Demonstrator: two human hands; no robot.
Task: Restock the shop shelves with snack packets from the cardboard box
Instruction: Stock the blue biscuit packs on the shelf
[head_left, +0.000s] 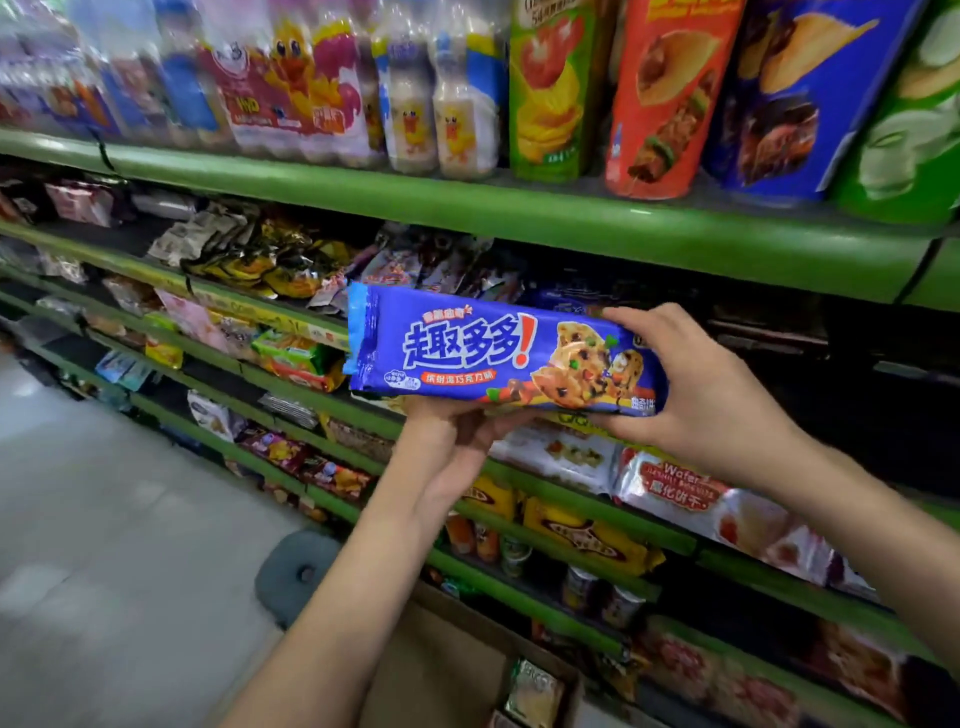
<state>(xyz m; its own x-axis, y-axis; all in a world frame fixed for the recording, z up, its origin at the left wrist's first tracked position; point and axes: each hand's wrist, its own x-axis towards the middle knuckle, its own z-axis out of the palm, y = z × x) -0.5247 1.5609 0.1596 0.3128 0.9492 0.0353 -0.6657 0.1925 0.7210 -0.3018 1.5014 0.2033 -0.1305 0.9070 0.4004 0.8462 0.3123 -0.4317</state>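
While both hands hold it in front of the green shelves (519, 210), the blue cookie packet (498, 353) lies lengthwise and nearly level, its printed face turned up to the camera. The left hand (457, 441) is under the packet near its middle, palm up, with the fingers curled up against its lower edge. The right hand (691, 384) grips the right end of the packet, the thumb below and the fingers bent over the top edge. The packet is in the air, just before the second shelf from the top, where the space behind it looks dark. On the top shelf stand tall chip cans (660, 98) at the right and packs of small drink bottles (436, 104) at the left. Lower shelves carry many snack bags, among them a white wafer packet (685, 488) just below the right hand. At the bottom, near the floor, an open cardboard box (457, 670) stands beside the shelves, with a packet showing inside it.
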